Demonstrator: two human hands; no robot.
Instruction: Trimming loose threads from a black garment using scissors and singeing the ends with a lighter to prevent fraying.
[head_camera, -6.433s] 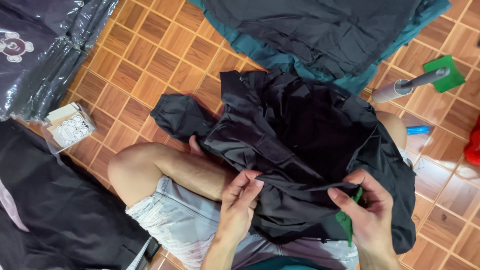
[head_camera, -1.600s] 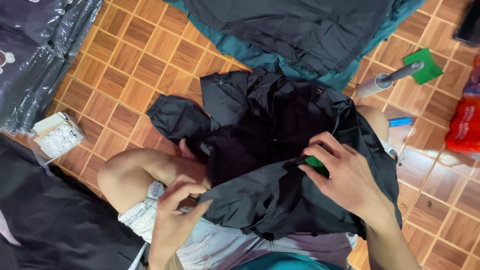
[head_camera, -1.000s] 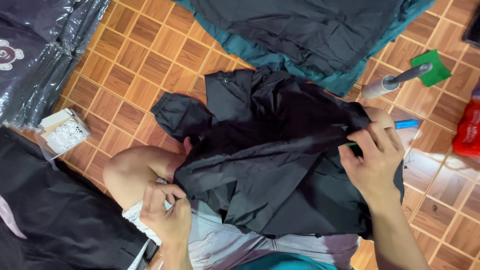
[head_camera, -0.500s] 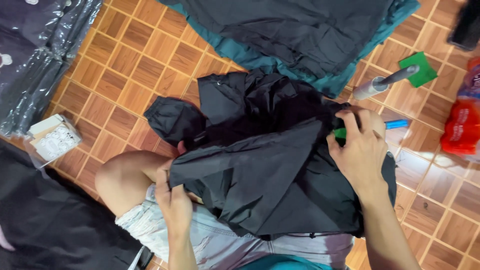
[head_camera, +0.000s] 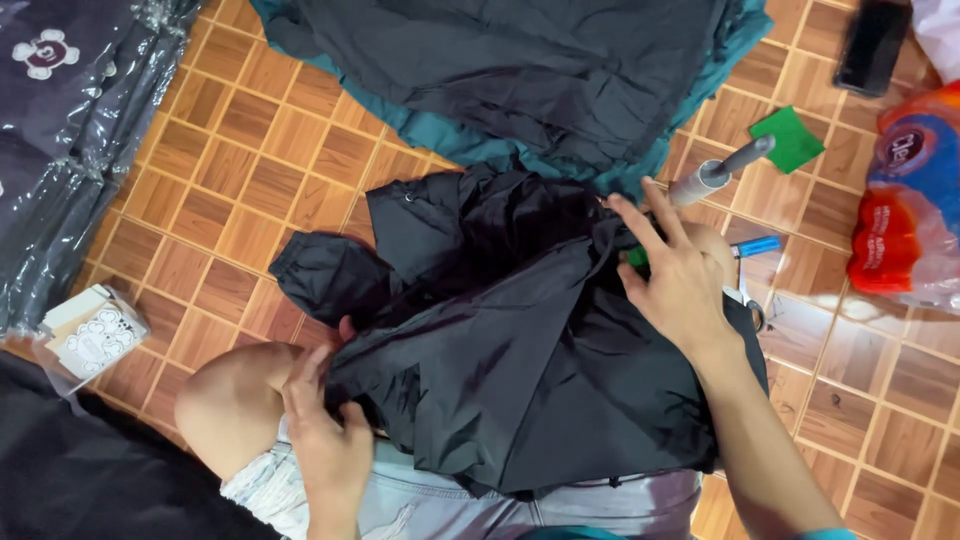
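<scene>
— Looking down from the head camera, what do the hands have?
— A crumpled black garment (head_camera: 520, 340) lies across the person's lap and bare knee (head_camera: 225, 400), spilling onto the wooden tile floor (head_camera: 230, 170). The left hand (head_camera: 325, 440) pinches its lower left edge, fingers closed on the cloth beside the knee.
— And the other?
— The right hand (head_camera: 680, 280) presses flat on the garment's upper right part, fingers spread, gripping nothing; a small green tag (head_camera: 637, 257) peeks out under them.
— Anything around?
— A teal and dark fabric pile (head_camera: 520, 70) above, a lint roller (head_camera: 712, 173) just beyond the fingertips, a blue pen (head_camera: 757, 246), bagged dark clothes (head_camera: 70, 120) at left.
</scene>
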